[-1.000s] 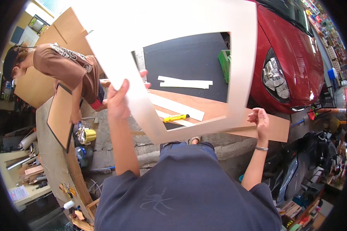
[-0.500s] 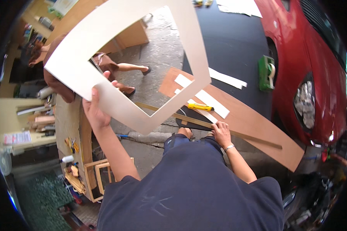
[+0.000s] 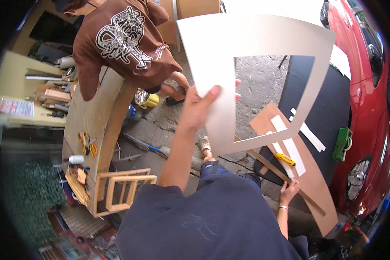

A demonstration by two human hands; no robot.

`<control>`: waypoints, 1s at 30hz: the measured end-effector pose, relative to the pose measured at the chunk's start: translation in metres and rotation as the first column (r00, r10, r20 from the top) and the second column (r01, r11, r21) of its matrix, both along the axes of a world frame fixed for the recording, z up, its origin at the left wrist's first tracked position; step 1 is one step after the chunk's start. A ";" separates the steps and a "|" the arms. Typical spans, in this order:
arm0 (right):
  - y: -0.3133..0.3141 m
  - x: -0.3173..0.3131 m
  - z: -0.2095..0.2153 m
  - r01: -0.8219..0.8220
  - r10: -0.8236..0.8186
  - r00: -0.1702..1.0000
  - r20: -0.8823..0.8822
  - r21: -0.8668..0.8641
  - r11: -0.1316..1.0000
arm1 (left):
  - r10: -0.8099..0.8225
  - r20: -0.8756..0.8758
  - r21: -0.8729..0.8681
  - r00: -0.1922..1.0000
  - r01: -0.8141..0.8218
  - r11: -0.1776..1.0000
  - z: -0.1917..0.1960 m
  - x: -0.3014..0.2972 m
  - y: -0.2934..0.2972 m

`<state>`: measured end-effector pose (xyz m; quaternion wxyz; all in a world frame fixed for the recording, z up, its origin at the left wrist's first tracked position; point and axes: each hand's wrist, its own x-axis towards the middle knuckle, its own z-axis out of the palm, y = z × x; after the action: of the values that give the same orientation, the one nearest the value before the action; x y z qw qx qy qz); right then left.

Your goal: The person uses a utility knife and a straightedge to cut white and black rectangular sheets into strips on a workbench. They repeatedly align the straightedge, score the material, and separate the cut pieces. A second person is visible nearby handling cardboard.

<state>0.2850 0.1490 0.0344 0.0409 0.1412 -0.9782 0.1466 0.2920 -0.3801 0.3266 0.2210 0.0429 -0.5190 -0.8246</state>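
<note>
My left hand point(image 3: 199, 106) grips a white picture mat point(image 3: 264, 37) with a rectangular window, thumb on its face and fingertips showing through the opening. The mat is held up tilted in front of me. Lower right, my right hand point(image 3: 289, 193) closes at the edge of a long, thin brownish straight strip point(image 3: 268, 165). That strip crosses a brown board point(image 3: 323, 197) on a black tabletop point(image 3: 333, 104). Just above the right hand, a yellow utility knife point(image 3: 285, 159) rests over white cut strips point(image 3: 295, 154).
A green tape dispenser point(image 3: 342, 145) stands on the tabletop's right side, beside a red car point(image 3: 362, 134). At left, a person in a brown shirt point(image 3: 160, 60) leans by a workbench point(image 3: 89, 112) holding orange-handled tools point(image 3: 92, 149). Wooden frames point(image 3: 110, 195) stand near its lower end.
My view has turned left, so bench and table sit further right. The mat, still in my left hand, has swung rightward and turned more upright. The other person's back now shows.
</note>
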 end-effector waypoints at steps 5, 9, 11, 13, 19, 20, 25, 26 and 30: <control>-0.131 -0.002 0.045 0.291 -0.114 0.949 0.295 -0.671 0.682 | -0.174 -0.050 0.083 0.983 0.178 0.981 -0.014 -0.022 -0.076; -0.254 -0.001 0.084 0.454 0.236 0.810 0.537 -0.829 0.326 | -0.231 -0.037 0.141 0.972 0.234 0.962 -0.014 -0.034 -0.119; -0.287 0.008 0.077 0.501 0.502 0.741 0.445 -0.865 0.027 | -0.264 -0.038 0.176 0.964 0.267 0.947 -0.018 -0.041 -0.130; -0.337 0.017 0.098 0.518 0.484 0.786 0.386 -0.837 -0.174 | -0.302 -0.034 0.238 0.953 0.301 0.923 -0.025 -0.050 -0.142; -0.376 -0.005 0.107 0.574 0.468 0.801 0.373 -0.698 -0.427 | -0.337 -0.030 0.327 0.941 0.328 0.886 -0.037 -0.102 -0.167; -0.381 -0.013 0.105 0.585 0.468 0.794 0.388 -0.696 -0.416 | -0.344 -0.012 0.311 0.939 0.331 0.891 -0.037 -0.115 -0.172; -0.406 -0.073 0.102 0.599 0.411 0.795 0.447 -0.686 -0.412 | -0.385 0.066 0.238 0.921 0.360 0.902 -0.045 -0.195 -0.187; -0.408 -0.088 0.101 0.596 0.394 0.798 0.456 -0.691 -0.409 | -0.391 0.084 0.221 0.916 0.365 0.904 -0.045 -0.214 -0.189; -0.431 -0.152 0.081 0.524 0.243 0.849 0.469 -0.695 -0.492 | -0.429 0.147 0.228 0.891 0.391 0.892 -0.047 -0.298 -0.195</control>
<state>0.1328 -0.2824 0.1153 -0.0597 -0.1570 -0.3473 0.9226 -0.0061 -0.5748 0.2797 -0.0153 0.0330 -0.4532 -0.8907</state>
